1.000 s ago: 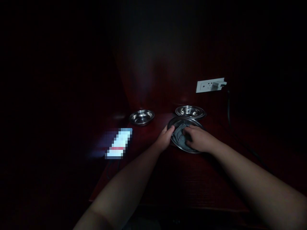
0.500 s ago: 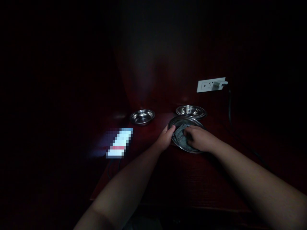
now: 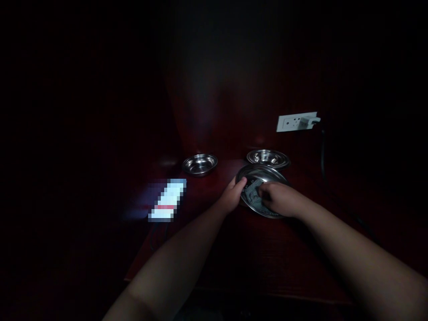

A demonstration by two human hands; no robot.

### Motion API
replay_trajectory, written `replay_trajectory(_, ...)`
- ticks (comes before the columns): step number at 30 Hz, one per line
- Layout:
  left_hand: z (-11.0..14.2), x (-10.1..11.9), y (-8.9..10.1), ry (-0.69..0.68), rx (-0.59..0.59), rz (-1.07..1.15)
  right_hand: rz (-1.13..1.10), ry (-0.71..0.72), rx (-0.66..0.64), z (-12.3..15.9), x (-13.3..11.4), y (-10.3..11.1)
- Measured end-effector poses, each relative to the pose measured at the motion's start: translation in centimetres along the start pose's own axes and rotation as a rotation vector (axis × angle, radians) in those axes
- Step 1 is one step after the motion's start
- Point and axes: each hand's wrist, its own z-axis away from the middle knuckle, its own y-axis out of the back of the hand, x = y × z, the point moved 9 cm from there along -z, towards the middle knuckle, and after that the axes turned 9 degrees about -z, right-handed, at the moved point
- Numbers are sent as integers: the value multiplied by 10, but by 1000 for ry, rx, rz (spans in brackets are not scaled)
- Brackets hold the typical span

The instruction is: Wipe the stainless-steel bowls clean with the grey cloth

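My left hand (image 3: 233, 195) grips the left rim of a shiny steel bowl (image 3: 262, 171), thumb over the edge and the other fingers hidden beneath. The bowl is tilted toward me. Inside it, a grey-green cloth (image 3: 253, 195) with a fine pattern lies bunched against the metal. My right hand (image 3: 281, 199) reaches in from the right, fingers curled and closed on the cloth; the fingertips are partly hidden. Just behind stands a stack of steel bowls (image 3: 267, 158), and farther left is a single steel bowl (image 3: 199, 164).
A lit phone (image 3: 167, 199), its screen blurred, lies at the left with a thin cable by it. On the back wall is a white socket (image 3: 297, 121) with a plug and a dark cord (image 3: 323, 154). The dark red table (image 3: 240, 258) ends at a front edge near me.
My right hand has shifted slightly down and right over the cloth in the bowl. The cloth's folds have changed shape. The left hand keeps its hold on the rim.
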Motion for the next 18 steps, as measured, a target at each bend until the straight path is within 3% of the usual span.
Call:
replay_trajectory(4,1,0,-3,-4,-27,-6,-49,40,-46,3,-4,-5)
replay_trajectory(10,1,7,-6,-122,-69,9,-178,171,-105,5,-25,-10)
replay_trajectory(14,-1,0,-4,-66,-45,7,-326,273,-62,7,-43,-4)
replay_trajectory(18,-3,1,-6,-77,-61,48,-395,281,3,7,-43,-2)
